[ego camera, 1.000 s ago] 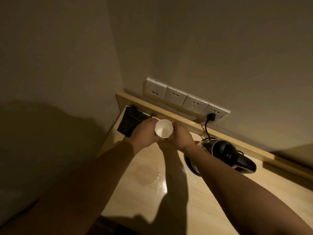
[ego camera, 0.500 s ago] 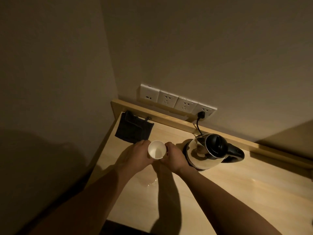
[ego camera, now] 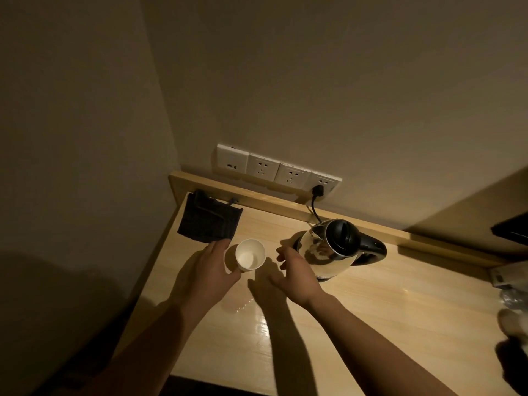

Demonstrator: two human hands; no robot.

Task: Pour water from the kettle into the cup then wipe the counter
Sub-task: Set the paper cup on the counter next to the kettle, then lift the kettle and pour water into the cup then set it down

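A white paper cup (ego camera: 250,257) stands upright on the light wooden counter (ego camera: 371,315). My left hand (ego camera: 206,270) curls around the cup's left side, fingers touching it. My right hand (ego camera: 297,274) hovers open just right of the cup, fingers spread, apart from it. Right behind that hand stands a steel kettle (ego camera: 331,250) with a black lid and handle, its cord plugged into the wall. A dark folded cloth (ego camera: 208,220) lies in the counter's back left corner. A small puddle of water (ego camera: 243,305) glints on the counter below the cup.
A row of white wall sockets (ego camera: 277,170) sits above the counter's raised back ledge. The wall closes off the left side. Dim objects lie at the far right edge (ego camera: 511,284). The counter's front edge is near the bottom of the view.
Both hands brought the cup down from near the back ledge onto the counter. My right hand has let go and spread open; the left stays on the cup. The view has pulled back.
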